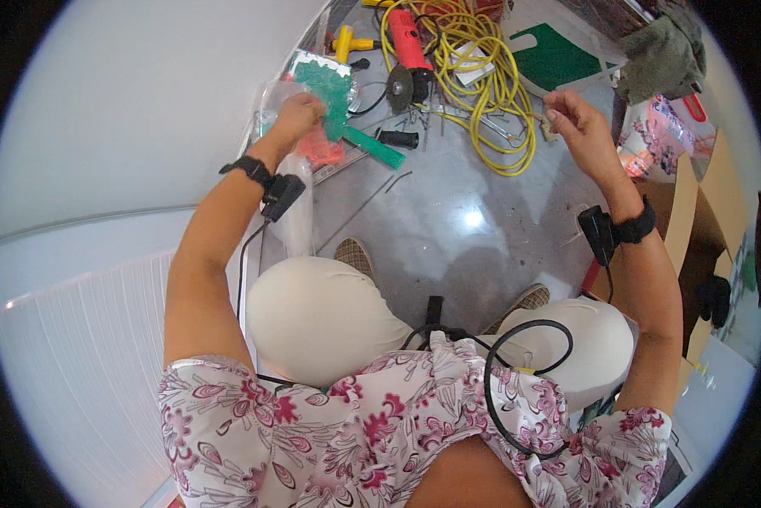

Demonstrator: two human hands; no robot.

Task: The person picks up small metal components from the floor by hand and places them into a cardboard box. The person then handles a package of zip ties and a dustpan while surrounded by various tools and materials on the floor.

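Observation:
My left hand (301, 115) is at the upper left, over the edge of a green piece (329, 89) with a ragged white end. Its fingers are bent, and whether they grip anything is unclear. Beside it lie clear plastic wrapping (294, 209), a red plastic piece (322, 147) and a green strip (374, 147). My right hand (577, 127) is raised at the upper right, fingers loosely curled and apart, with nothing seen in it. To its left a yellow cable (482, 133) lies coiled on the floor, its pale plug (547, 130) close to my fingertips.
A red angle grinder (408, 41) with its disc, a black side handle (398, 138) and a yellow-handled tool (344, 44) lie ahead. A green sheet (548, 54), a grey cloth (663, 54) and an open cardboard box (682, 197) are to the right. A white panel (132, 114) stands left.

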